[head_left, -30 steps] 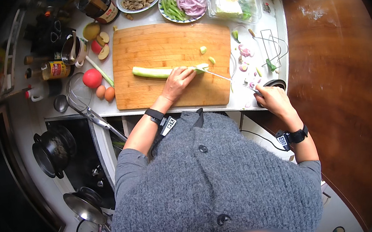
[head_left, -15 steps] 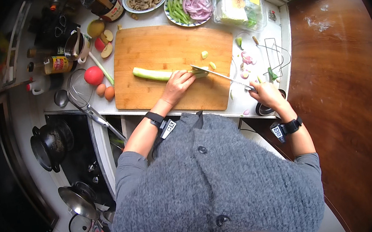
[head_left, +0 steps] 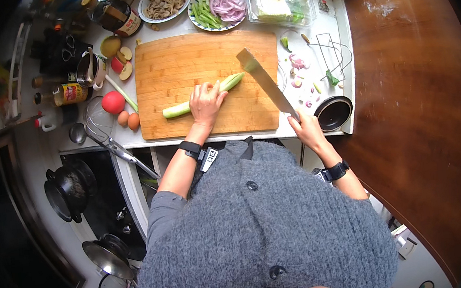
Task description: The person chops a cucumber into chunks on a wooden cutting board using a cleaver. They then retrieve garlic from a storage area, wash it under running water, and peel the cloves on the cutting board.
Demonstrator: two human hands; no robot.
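Note:
A long pale green vegetable that looks like a peeled cucumber (head_left: 178, 110) lies slantwise on the wooden cutting board (head_left: 178, 60). My left hand (head_left: 204, 105) is closed over its middle and presses it to the wood. In my right hand (head_left: 308, 130), near the board's right front corner, is the handle of a broad-bladed kitchen knife (head_left: 266, 82). The blade slants up and left over the board, apart from the cucumber's right tip, its flat side showing.
Beyond the board stand a bowl of sliced mushrooms (head_left: 164, 1), a plate (head_left: 218, 26) of onion and green slices, and a clear plastic box (head_left: 278, 0). A tomato (head_left: 113, 102) and eggs (head_left: 128, 119) sit left. Scraps (head_left: 296, 62), a wire rack (head_left: 338, 56) and a black bowl (head_left: 334, 113) are right.
The knife has come off the cucumber and turned to show its flat side. My right hand has moved left. The cucumber's right end now points farther away. The small cut pieces have gone from the board.

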